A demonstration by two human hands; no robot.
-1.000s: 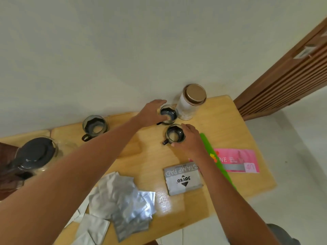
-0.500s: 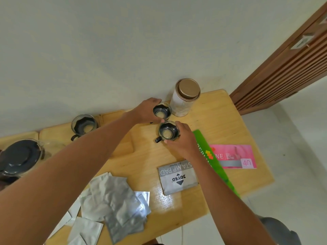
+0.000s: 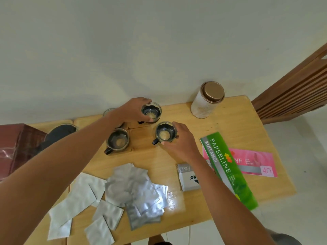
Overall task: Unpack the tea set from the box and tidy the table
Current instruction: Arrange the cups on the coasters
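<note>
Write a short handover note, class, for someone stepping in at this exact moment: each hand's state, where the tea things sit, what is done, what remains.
Left hand: gripping the far glass cup by its rim.
Right hand: fingers around the near glass cup.
A third cup stands free to the left; the teapot sits beside the dark red box.
Done: cups and teapot are on the table.
Left: settle both held cups, then probably gather the foil packets and tidy up.
</note>
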